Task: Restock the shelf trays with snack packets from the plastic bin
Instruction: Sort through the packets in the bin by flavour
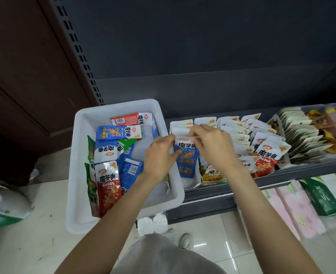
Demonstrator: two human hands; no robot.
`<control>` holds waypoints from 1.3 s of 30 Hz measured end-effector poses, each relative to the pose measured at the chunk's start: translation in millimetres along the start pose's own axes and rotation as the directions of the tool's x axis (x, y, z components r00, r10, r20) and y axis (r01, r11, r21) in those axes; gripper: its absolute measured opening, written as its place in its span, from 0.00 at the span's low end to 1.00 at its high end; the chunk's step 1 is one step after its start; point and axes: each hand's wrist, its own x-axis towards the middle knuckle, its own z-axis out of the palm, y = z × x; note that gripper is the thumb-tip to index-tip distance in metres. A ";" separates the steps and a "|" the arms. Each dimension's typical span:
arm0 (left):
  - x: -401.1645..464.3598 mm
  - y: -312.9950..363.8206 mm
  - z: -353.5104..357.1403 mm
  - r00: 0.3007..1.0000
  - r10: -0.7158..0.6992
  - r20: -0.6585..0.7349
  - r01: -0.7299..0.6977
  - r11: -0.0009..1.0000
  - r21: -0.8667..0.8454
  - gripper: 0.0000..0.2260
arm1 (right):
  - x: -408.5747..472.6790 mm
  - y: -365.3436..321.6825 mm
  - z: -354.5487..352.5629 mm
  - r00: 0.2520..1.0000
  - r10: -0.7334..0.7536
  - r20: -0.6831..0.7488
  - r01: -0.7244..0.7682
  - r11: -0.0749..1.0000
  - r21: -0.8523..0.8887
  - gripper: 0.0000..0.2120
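A white plastic bin stands at the left and holds several red, blue and green snack packets. Right of it, on the dark shelf, sits a cardboard shelf tray with white-topped packets standing in a row. A blue snack packet stands at the front of that row. My left hand pinches its left top edge. My right hand pinches its top from the right, and its fingers reach over the packets behind.
More trays of red and yellow packets fill the shelf to the right, then a row of pale pouches. Below the shelf stand pink and green packs. Bags lie on the tiled floor at the left.
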 end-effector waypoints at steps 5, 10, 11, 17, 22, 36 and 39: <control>-6.9 -15.8 1.4 0.996 -0.030 0.090 0.028 0.999 0.023 0.24 | -0.5 -1.0 33.1 1.000 -0.024 0.019 0.028 0.976 -0.214 0.09; -21.0 -19.9 -5.4 0.991 -0.045 0.126 0.053 0.997 -0.063 0.26 | -7.9 -22.4 17.6 0.983 0.070 -0.171 -0.053 0.993 0.107 0.09; -26.1 -22.9 -9.7 0.995 -0.060 0.080 0.067 0.993 -0.100 0.23 | -7.9 -32.3 12.5 0.985 0.060 -0.164 -0.025 0.977 0.212 0.08; -65.9 -85.9 -43.8 0.988 -0.089 -0.124 0.099 0.992 0.081 0.20 | 1.5 -93.8 43.6 0.928 -0.180 0.327 0.072 0.946 0.316 0.13; -68.7 -122.8 -49.0 0.944 -0.272 0.185 0.209 0.931 0.299 0.29 | 25.4 -125.9 115.3 0.774 -0.087 0.627 0.031 0.994 0.100 0.28; -52.8 -121.0 -56.3 0.882 -0.402 0.245 0.371 0.914 0.162 0.25 | 39.2 -133.7 107.3 0.875 0.048 0.481 -0.026 0.998 -0.053 0.14; -50.6 -120.4 -57.1 0.862 -0.462 0.208 0.459 0.886 0.066 0.19 | 39.9 -130.5 89.4 0.907 0.048 0.419 -0.019 0.997 -0.074 0.17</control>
